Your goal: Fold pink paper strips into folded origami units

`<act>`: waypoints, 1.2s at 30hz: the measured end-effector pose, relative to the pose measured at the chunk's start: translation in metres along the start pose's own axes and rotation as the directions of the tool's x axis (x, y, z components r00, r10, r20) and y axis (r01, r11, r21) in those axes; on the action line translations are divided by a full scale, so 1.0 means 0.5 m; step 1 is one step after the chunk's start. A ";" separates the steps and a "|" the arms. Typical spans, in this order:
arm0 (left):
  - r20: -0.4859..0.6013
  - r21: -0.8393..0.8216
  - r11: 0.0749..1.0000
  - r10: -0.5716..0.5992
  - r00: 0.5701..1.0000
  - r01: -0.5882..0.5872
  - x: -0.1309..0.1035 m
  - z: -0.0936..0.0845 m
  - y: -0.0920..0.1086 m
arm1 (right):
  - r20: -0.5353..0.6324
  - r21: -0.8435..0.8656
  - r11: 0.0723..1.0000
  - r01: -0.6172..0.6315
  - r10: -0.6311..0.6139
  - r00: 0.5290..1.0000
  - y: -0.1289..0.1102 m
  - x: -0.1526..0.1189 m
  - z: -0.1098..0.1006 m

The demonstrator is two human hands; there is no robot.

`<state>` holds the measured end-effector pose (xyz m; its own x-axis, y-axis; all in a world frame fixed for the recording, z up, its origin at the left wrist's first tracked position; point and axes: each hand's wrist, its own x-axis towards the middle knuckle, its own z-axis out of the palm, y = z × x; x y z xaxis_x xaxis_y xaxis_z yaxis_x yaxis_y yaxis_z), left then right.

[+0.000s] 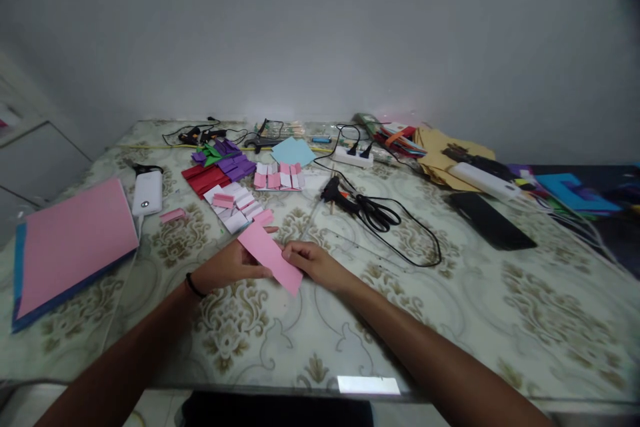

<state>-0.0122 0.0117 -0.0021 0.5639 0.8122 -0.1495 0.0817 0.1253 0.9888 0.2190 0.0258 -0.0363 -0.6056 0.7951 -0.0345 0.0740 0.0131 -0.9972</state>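
Pink strip (274,259): held slantwise between both hands, above the near middle of the table (320,353).
Left hand (227,267): partly curled round the strip, fingers behind it, thumb at its near edge.
Right hand (314,263): thumb and fingers nearly closed, pinching the strip's right edge.
Folded pieces: pink and white ones (234,208) just beyond the left hand; red ones (205,179) and purple ones (237,167) behind those.
Glue gun (337,193): beyond the right hand, its black cable coiled beside it.
Left side: pink sheet (80,240) over a blue one (20,280); power bank (148,193) nearby, scissors (146,169) touching its far end.
Right side: black phone (493,220), lying flat.
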 end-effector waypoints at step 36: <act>0.011 0.140 0.990 -0.016 1.000 0.015 0.007 -0.011 -0.020 | 0.025 -0.192 0.981 0.040 -0.036 0.999 -0.007 -0.006 0.014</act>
<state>-0.0154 0.0164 -0.0126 0.5715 0.8038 -0.1655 0.2044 0.0559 0.9773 0.2152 0.0190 -0.0330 -0.6274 0.7787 0.0001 0.2000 0.1613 -0.9664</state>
